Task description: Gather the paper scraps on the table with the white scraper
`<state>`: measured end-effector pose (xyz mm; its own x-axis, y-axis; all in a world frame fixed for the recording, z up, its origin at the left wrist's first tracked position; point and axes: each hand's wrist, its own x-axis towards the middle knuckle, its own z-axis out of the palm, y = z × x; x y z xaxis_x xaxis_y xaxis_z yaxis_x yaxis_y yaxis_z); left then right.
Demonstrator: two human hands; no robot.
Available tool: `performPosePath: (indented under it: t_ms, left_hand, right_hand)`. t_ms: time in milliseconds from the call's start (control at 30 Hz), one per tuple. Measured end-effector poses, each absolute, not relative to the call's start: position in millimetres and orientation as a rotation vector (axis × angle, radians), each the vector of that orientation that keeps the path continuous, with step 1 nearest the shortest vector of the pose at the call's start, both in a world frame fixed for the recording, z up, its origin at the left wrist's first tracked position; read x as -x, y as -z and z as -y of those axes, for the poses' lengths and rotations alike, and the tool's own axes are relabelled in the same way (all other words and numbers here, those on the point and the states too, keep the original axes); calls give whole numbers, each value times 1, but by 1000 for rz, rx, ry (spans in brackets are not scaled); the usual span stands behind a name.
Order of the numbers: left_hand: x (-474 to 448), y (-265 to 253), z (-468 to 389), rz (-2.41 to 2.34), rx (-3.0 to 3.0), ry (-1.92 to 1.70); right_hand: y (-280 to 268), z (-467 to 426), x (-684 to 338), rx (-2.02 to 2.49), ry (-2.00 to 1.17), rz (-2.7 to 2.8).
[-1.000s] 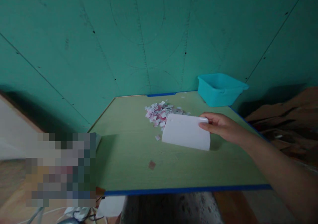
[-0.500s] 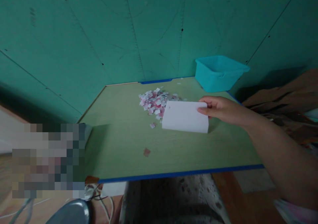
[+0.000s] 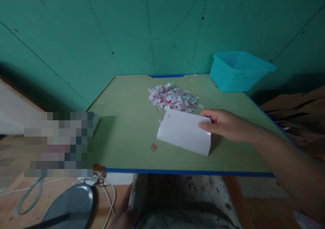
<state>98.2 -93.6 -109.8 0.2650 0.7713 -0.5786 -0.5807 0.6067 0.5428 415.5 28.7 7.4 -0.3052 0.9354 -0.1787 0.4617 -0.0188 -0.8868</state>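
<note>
My right hand [image 3: 218,124] pinches a white sheet of card [image 3: 185,130] by its right edge, thumb on top. A small hole shows near the sheet's upper left corner. It is tilted over the green table [image 3: 122,141], just in front of a heap of small white and pink paper pieces [image 3: 172,98]. A bit of red shows behind the sheet near my fingers. A brownish-pink square [image 3: 154,147] lies left of the sheet. At the bottom edge, my left hand [image 3: 125,217] is partly in view, low beside my leg; its fingers cannot be made out.
A turquoise plastic bin [image 3: 236,75] stands at the table's back right corner, against the green wall [image 3: 175,29]. Brown sheet material [image 3: 299,103] is on the right. A round dark base [image 3: 73,205] and white cables [image 3: 109,198] lie on the floor at left.
My right hand has drawn the sheet nearer and tilted it, uncovering more of the paper heap. My left hand has come into view at the bottom. The camera view has shifted slightly.
</note>
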Motion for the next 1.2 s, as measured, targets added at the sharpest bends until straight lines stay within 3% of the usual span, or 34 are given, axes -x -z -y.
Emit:
performPosePath:
  t_ms: [167, 1200]
  left_hand:
    - [-114, 87, 92, -697, -139, -929]
    - [-106, 91, 89, -739, -215, -943]
  right_hand:
    - [-5, -28, -406, 1466, -1363, 1678]
    - [2, -16, -390, 1396, -1521, 1815]
